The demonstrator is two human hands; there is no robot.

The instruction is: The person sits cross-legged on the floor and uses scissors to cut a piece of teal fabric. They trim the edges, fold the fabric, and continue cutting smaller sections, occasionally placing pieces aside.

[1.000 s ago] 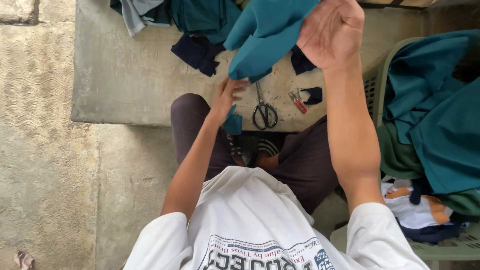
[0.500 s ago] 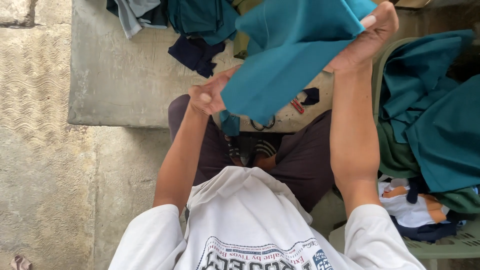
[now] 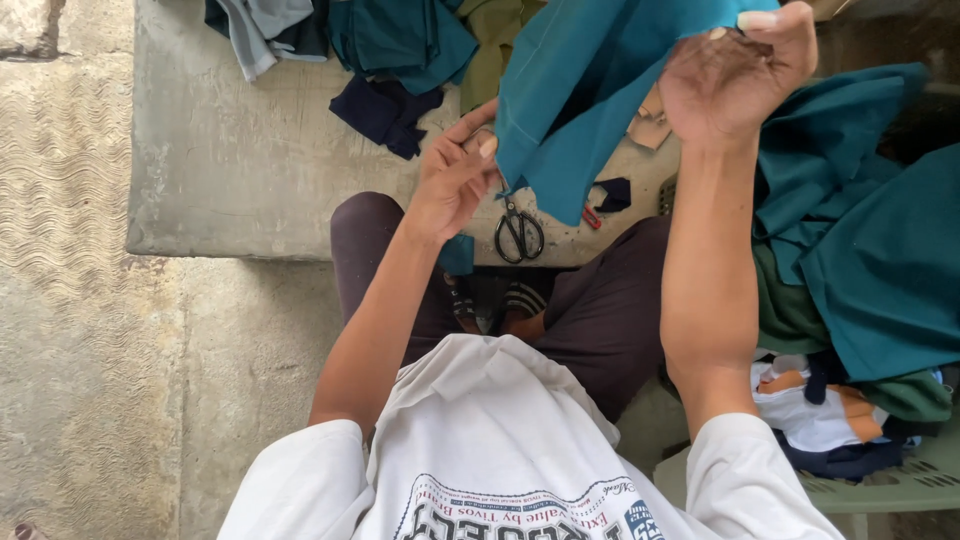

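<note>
A concrete bench [image 3: 250,190] spans the far left and centre. Grey and dark garments [image 3: 265,25] lie on its far edge, with a navy scrap [image 3: 385,115] just right of them.

The left hand [image 3: 455,175] is raised above the bench centre, fingers pinched closed on the left edge of a teal cloth [image 3: 590,90]. The cloth hangs spread between both hands, above the bench. Black scissors [image 3: 518,232] lie on the bench near edge, below the cloth. A small dark scrap [image 3: 612,192] and a red item [image 3: 592,215] lie just right of the scissors.

The right hand [image 3: 735,75] is raised at far right, closed around the cloth's upper right part.

At the right, a pile of teal fabric [image 3: 880,240] rests on a green plastic chair [image 3: 900,485], over white and orange clothing [image 3: 815,400].
</note>
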